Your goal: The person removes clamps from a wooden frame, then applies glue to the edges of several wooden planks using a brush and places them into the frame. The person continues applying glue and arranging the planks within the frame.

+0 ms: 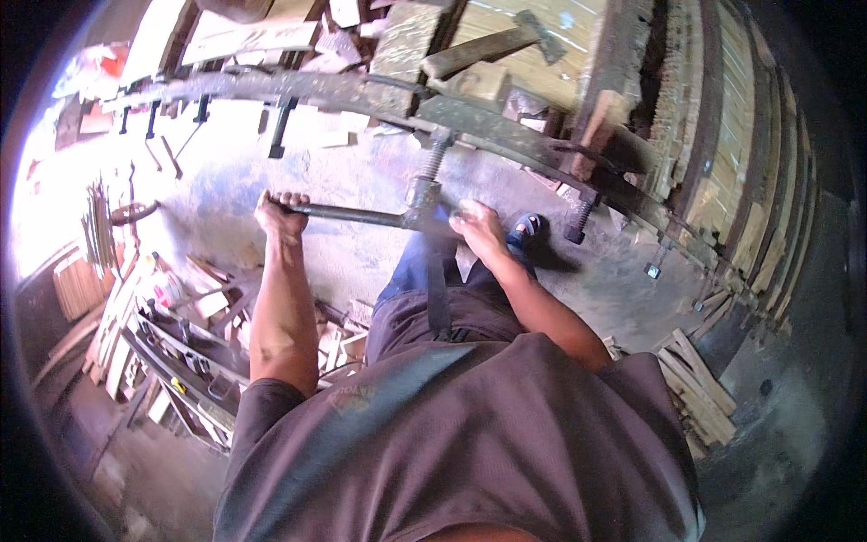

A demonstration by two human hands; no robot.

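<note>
Clamp handle bar (352, 215) lies horizontal, long axis left to right, through the screw clamp (424, 185) below the beam (298, 88); left hand (280, 215) fisted on its end, right hand (479, 226) gripping beside the screw

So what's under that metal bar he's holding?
Under the metal bar, gripped by the left hand and right hand, lies grey concrete floor. The person's leg covers the floor farther right.

Dusty concrete floor (361, 172), stacked timber planks (713, 181) at right, glaring daylight at left.
</note>
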